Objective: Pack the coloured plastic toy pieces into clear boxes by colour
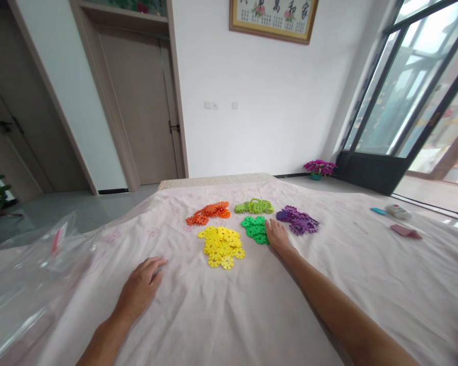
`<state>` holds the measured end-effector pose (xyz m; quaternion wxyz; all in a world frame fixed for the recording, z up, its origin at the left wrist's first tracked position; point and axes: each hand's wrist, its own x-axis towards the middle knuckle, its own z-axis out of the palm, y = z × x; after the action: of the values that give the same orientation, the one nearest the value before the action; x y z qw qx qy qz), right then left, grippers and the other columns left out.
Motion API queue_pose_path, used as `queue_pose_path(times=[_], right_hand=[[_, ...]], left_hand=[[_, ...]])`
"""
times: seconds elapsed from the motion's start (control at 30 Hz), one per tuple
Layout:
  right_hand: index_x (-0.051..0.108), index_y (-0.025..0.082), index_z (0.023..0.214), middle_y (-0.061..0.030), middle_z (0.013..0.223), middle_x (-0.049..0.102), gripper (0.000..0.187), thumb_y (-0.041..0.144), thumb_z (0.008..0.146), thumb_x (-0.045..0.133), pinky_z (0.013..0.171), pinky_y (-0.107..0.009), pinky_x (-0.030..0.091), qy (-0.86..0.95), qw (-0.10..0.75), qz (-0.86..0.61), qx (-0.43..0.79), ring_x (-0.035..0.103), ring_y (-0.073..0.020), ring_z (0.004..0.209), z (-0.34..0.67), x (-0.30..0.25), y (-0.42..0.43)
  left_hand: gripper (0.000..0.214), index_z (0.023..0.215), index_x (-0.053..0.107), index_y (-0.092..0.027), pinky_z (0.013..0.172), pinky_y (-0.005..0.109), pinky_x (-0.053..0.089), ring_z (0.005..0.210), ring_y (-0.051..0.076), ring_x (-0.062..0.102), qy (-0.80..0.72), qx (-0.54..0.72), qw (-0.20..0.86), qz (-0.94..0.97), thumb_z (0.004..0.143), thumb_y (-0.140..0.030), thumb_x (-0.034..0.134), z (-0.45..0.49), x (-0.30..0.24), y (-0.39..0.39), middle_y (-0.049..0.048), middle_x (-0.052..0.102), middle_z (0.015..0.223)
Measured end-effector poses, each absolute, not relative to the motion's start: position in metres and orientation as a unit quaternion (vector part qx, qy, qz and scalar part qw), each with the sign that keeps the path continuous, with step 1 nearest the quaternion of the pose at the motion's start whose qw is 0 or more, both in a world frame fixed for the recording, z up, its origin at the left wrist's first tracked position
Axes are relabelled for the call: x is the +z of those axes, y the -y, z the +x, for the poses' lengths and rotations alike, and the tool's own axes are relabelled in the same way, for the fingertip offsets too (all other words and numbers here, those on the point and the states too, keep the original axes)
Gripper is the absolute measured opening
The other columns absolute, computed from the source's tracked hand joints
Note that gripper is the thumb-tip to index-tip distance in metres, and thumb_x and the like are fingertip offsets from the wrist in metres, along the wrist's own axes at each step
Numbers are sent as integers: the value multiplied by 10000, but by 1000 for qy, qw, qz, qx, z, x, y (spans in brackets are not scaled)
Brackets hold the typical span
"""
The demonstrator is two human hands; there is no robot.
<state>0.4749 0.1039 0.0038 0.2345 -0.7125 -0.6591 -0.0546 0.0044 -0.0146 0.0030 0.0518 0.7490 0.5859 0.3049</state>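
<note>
My left hand (143,279) rests on the pale cloth left of a pile of yellow snowflake discs (221,245), apart from it. Its fingers reach forward with the thumb spread, and it holds nothing. My right hand (278,235) lies at the right edge of a green pile of snowflake discs (255,229), its fingers touching them and stretched out. Just right of that hand are purple discs (302,222), with a dark blue piece at their left end. Behind the green ones sit light green discs (255,206). Orange-red discs (209,211) form another pile behind the yellow one.
A pale floral cloth (198,315) covers the table. Clear plastic bags (34,284) lie at its left side. On the right are a pink piece (406,232), a whitish packet (397,211) and a small blue item (378,211). Purple flowers (319,168) stand on the floor beyond.
</note>
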Motion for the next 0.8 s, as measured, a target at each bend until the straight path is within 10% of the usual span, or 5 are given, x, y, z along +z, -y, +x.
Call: queue_pose_path(times=[0.47, 0.8], right_hand=[[485, 222, 754, -90, 768, 599, 378, 377, 965, 212, 750, -361, 420, 636, 402, -659, -20, 553, -240, 772, 502, 0, -111], [630, 189, 903, -119, 914, 659, 458, 427, 935, 240, 862, -358, 411, 612, 444, -654, -7, 562, -252, 921, 500, -11, -99]], left_hand=[[304, 1068, 679, -210, 1034, 387, 452, 1128, 208, 598, -587, 314, 63, 743, 865, -233, 454, 6, 8, 18, 58, 652, 1172], [316, 1074, 667, -197, 1026, 358, 436, 1112, 196, 595, -607, 294, 21, 738, 871, -197, 424, 4, 3, 17, 62, 657, 1164]])
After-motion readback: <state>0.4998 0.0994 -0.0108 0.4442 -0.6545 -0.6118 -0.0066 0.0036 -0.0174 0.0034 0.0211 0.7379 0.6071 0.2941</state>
